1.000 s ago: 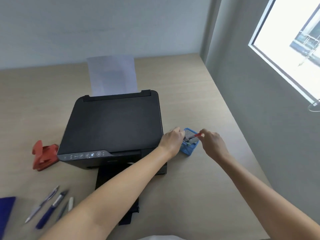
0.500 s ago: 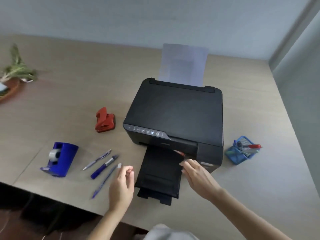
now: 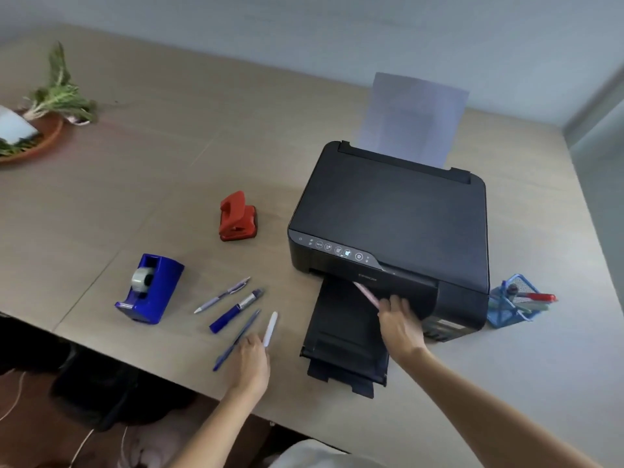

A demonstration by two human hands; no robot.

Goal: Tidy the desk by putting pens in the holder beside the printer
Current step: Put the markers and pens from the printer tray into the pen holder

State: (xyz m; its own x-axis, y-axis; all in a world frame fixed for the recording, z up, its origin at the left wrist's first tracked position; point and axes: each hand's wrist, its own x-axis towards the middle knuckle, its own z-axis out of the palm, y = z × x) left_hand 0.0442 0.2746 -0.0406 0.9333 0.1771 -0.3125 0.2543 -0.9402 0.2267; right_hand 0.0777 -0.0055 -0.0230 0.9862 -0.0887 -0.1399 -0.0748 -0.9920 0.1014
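Both hands have left the holder (image 3: 510, 304), now far right. Right hand (image 3: 400, 324) pinches a pink pen (image 3: 366, 293) at the printer (image 3: 391, 224); left hand (image 3: 251, 361), fingers loose, closes on a white pen (image 3: 270, 329); three pens remain beside it.

Four pens are lying loose on the desk (image 3: 169, 170): a pale retractable pen (image 3: 223, 294), a thick dark-blue pen (image 3: 235, 310), a slim blue pen (image 3: 237, 338) and a white pen (image 3: 270, 328). A fifth, pink pen (image 3: 366, 294) is resting on the printer's output tray (image 3: 341, 346). One mesh holder (image 3: 506, 307) is standing beside one black printer (image 3: 395, 228); pens are sitting in it, a red one (image 3: 537, 297) among them, but their number is unclear through the blur. One tape dispenser (image 3: 150, 288), one red hole punch (image 3: 236, 216) and one sheet of paper (image 3: 412, 119) are showing. One dish (image 3: 44, 141) of greens is sitting far off. Two hands are reaching in, left hand (image 3: 251, 366) and right hand (image 3: 400, 324).
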